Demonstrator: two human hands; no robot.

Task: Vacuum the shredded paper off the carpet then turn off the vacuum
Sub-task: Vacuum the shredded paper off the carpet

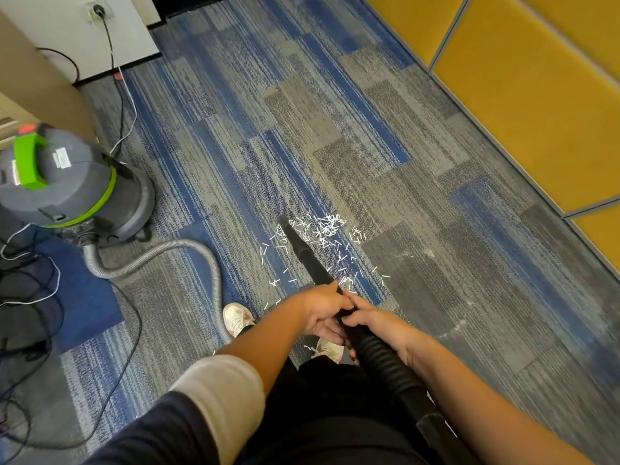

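Fingers (330, 332) of my left hand (320, 310) are curling round the black nozzle tube (303, 251). My right hand (379, 325) is gripping just behind it, where the ribbed black hose (385, 360) is joining on.

Progress, as I am judging it remotely:
- Shredded paper (327, 229): lying scattered near the middle of the carpet (335, 129), thickest at the tube's tip and thinning back toward my hands. Most of it is not yet taken up, so I am reckoning the job barely begun.
- Vacuum (67, 182): sitting at the carpet's left edge, well apart from the paper. Its power cord (117, 78) is running up to a wall socket (97, 10). Switching off is waiting until last.

Materials and shapes:
- Paper: short, thin white strips, looking light and easily lifted.
- Carpet: low, woven tiles in blue and grey stripes.
- Tube: smooth, rigid, tapering to a narrow mouth.
- Vacuum: grey plastic drum with a green handle and band, feeding a grey corrugated hose (167, 253) that is looping across the carpet.
- Yellow panels (536, 95): flat, lining the carpet's right edge.
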